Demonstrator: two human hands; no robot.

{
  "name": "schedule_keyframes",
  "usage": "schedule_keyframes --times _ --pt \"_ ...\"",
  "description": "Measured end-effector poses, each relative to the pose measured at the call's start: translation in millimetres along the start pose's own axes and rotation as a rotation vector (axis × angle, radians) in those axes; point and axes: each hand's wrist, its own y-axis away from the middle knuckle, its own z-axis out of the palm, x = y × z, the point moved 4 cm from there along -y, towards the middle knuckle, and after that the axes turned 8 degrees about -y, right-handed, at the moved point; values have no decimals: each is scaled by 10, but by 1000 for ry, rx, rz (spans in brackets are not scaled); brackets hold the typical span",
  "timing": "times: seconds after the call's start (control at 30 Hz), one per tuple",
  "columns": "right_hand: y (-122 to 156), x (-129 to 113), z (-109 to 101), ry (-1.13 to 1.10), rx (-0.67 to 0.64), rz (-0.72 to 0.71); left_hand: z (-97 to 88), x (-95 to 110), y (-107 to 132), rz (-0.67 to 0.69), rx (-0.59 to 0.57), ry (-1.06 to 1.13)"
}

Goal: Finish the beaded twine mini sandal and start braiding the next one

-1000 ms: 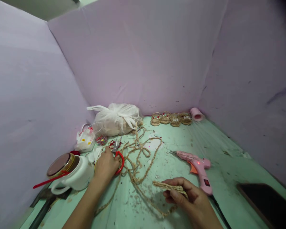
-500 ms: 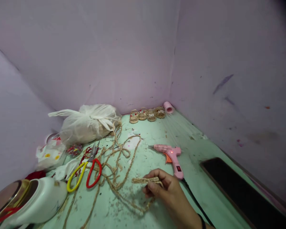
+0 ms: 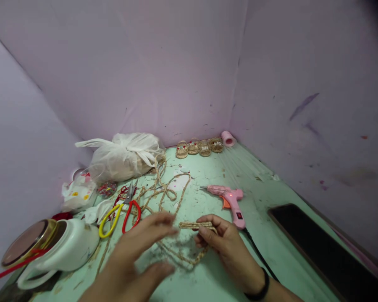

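Observation:
My right hand (image 3: 222, 241) is closed on a small flat braided jute piece (image 3: 197, 226), held just above the green table (image 3: 271, 197). My left hand (image 3: 138, 251) hovers beside it, blurred by motion, with fingers stretched toward the piece's left end and nothing in them. Loose jute rope (image 3: 164, 193) trails across the table from the piece back to a white plastic bag (image 3: 124, 156). Scissors with one yellow and one red handle (image 3: 121, 212) lie left of the rope.
A pink glue gun (image 3: 229, 199) with a lit red lamp lies right of my right hand, its cord running toward me. Several small woven sandals (image 3: 199, 147) and a pink roll (image 3: 228, 138) sit at the back. A white jar (image 3: 63, 249) lies at left, a black slab (image 3: 315, 247) at right.
My left hand left the scissors, went out of view, and has come back in beside the braided piece. The view swung right, then slightly back.

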Motion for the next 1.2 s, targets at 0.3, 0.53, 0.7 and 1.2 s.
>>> schedule_keyframes --times 0.3,0.53,0.7,1.2 --pt "28 29 90 53 -79 54 457 37 -441 -46 -53 114" --pt "-8 -18 43 254 -20 -23 424 -111 -426 -155 -137 238" --pt "-7 -41 43 384 -71 4 450 -166 -413 -312 -180 416" --pt "63 -122 8 389 162 -197 536 -260 -308 -781 64 995"
